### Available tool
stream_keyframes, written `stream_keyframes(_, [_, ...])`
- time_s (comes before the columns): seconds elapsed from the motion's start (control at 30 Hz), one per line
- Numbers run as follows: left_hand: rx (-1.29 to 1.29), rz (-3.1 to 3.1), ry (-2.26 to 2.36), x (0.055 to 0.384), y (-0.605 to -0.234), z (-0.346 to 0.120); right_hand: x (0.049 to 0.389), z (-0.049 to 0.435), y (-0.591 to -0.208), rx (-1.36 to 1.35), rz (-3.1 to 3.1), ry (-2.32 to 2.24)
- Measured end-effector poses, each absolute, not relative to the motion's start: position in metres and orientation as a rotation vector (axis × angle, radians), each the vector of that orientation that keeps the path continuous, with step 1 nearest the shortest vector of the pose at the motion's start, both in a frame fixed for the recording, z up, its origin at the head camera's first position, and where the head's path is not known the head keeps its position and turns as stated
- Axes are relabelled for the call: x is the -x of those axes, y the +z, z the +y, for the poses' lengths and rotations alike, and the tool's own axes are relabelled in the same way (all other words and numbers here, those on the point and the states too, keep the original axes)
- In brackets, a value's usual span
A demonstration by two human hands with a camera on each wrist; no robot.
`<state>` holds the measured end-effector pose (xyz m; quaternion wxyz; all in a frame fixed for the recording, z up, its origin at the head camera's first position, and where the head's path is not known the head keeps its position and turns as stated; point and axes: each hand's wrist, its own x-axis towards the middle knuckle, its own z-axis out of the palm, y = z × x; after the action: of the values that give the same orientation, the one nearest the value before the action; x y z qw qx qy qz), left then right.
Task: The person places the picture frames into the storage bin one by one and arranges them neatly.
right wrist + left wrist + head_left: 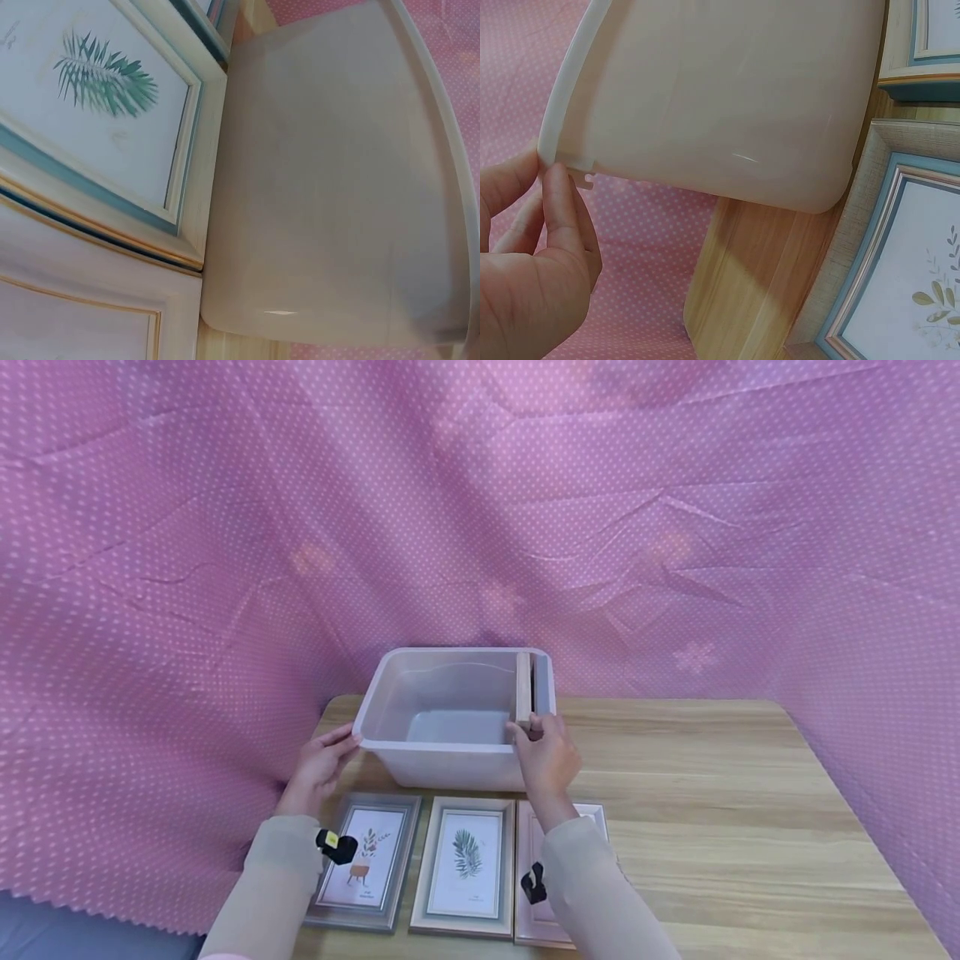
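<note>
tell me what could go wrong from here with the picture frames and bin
The beige picture frame standing in the plastic bin might topple leftward, where nothing props it, if the right hand lets go. The right sleeve overhangs the pinkish picture frame and could nudge it.

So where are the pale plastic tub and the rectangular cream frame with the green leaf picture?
Pale plastic tub point(450, 768): head view, front outer wall.
Rectangular cream frame with green leaf picture point(467, 856): head view, the printed leaf.

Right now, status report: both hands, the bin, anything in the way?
Left hand pinching bin at near left corner. Right hand at near end of inner standing frame, grip unclear. Three flat frames in front; right sleeve hides part of one.
</note>
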<state>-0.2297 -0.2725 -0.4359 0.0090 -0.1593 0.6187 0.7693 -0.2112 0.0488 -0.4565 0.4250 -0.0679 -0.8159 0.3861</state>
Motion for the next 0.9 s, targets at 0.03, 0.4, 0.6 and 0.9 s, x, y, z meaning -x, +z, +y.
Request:
stream_keyframes(0.03, [0.497,1.93,2.407,0.2296,-0.4357,-0.2726,0.2112,0.0493,-0.4568,0.163,-2.04,0.962])
stream_keyframes(0.4, [0.505,1.941,2.393,0.2295,-0.4372,-0.2723,0.2106,0.0544,-0.4595,0.153,-2.108,0.959])
stream_keyframes(0.6, [0.498,1.977,2.344,0.2294,-0.4381,-0.2734,0.2125,0.0534,-0.4633,0.176,-2.107,0.915])
stream_keyframes(0.9, [0.494,1.969,2.351,0.2299,-0.4384,-0.2753,0.2117,0.0518,-0.4641,0.208,-2.132,0.958])
